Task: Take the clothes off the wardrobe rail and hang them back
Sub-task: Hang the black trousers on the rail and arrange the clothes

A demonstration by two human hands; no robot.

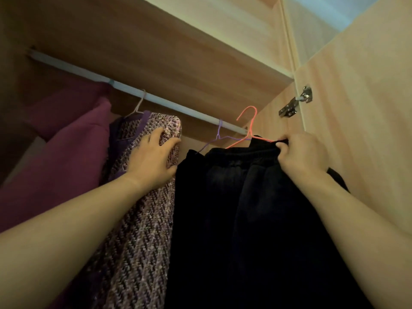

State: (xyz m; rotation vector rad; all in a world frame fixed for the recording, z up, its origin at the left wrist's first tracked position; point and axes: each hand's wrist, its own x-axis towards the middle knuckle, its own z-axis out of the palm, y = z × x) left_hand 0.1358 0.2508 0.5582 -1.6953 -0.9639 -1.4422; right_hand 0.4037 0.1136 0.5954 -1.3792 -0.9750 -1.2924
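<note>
- My left hand [151,157] grips the jacket [142,230] at its shoulder, fingers [156,134] curled over it, holding it toward 9 o'clock to keep a gap on the rail [124,88].
- My right hand [301,157], at 3 o'clock, pinches the black garment [245,219] against its pink hanger [250,121], fingers clamped so the cloth can't slide.
- The hook sits by the rail's end; I cannot tell whether it is seated.

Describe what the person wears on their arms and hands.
Nothing visible. The left forearm and right forearm are bare to the frame's edge, no sleeves. The left hand and right hand have no gloves; no watch, bracelet or ring shows.
</note>
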